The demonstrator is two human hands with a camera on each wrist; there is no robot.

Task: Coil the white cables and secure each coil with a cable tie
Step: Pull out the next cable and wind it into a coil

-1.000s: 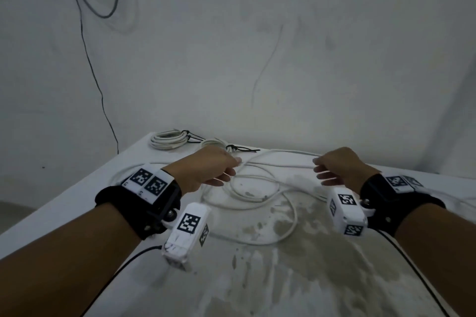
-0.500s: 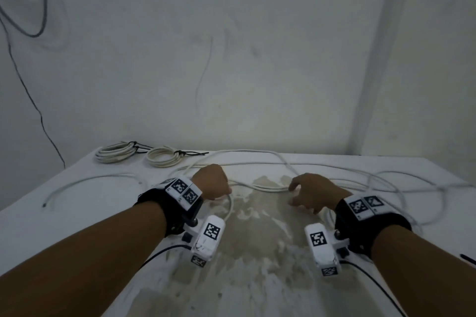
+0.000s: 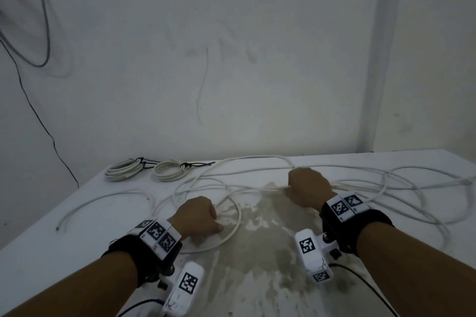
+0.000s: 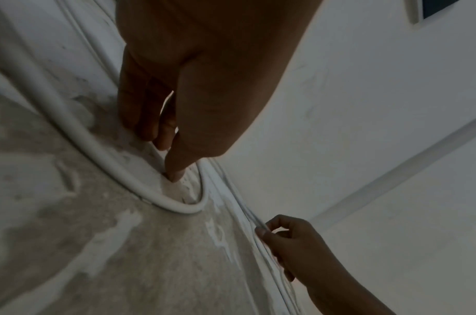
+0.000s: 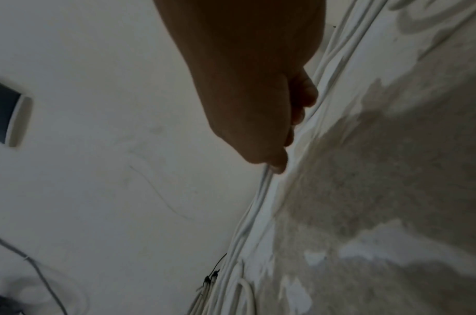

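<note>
Loose white cables (image 3: 386,185) sprawl over the white table (image 3: 85,229). My left hand (image 3: 198,216) sits curled at a near loop of cable (image 3: 238,216). In the left wrist view its thumb tip (image 4: 175,177) presses down inside that loop (image 4: 102,155), and the cable's end runs up behind the thumb into the hand. My right hand (image 3: 306,188) is farther back and to the right. It pinches a few cable strands (image 5: 261,191) between thumb and forefinger, also seen as the right hand (image 4: 285,236) in the left wrist view. Two finished coils (image 3: 123,168) (image 3: 170,172) carry black ties.
The tied coils lie at the back left by the wall. One separate white cable (image 3: 103,203) curves along the left side of the table. A worn grey patch (image 3: 270,252) covers the table's middle. More cable loops (image 3: 425,213) fill the right side.
Both hands have come down from above the table onto the cables and closed on them. The left hand has drawn back toward me, so the hands now stand wider apart.
</note>
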